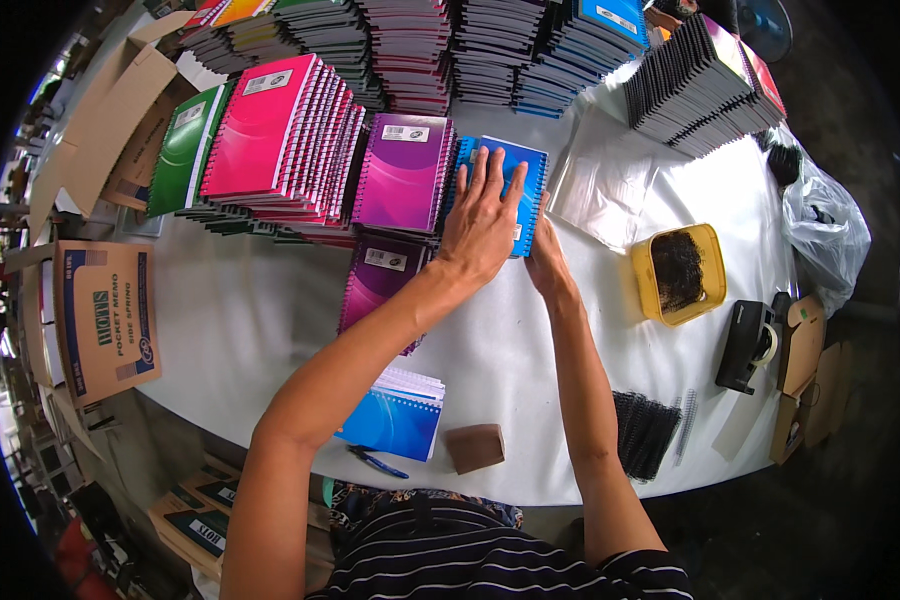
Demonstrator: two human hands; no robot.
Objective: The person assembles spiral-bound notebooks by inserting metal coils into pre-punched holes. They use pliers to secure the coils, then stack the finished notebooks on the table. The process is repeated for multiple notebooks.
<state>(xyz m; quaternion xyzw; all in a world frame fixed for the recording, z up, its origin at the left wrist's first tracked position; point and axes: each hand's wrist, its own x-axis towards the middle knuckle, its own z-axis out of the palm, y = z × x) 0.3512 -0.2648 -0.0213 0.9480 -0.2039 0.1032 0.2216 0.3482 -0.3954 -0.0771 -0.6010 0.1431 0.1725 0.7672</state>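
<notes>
My left hand (483, 215) lies on a blue spiral-bound notebook (532, 165), its fingers stretched out and apart over the cover. My right hand (546, 258) is against the right edge of the same notebook, its visible fingers extended along that side and partly hidden. Left of it rise a stack of purple spiral notebooks (402, 175) and a taller stack of pink ones (260, 130). Another purple notebook (375, 285) lies in front, partly under my left forearm. Nearer me are a blue notebook with loose punched pages (395, 420), a blue pen-like tool (378, 462) and a brown block (475, 448).
Tall notebook stacks (410, 50) line the back. At right are clear plastic sleeves (605, 180), a yellow tub (715, 300) with dark contents, a black tape dispenser (742, 345) and black binding coils (645, 435). Cardboard boxes (105, 320) flank the white table (230, 330).
</notes>
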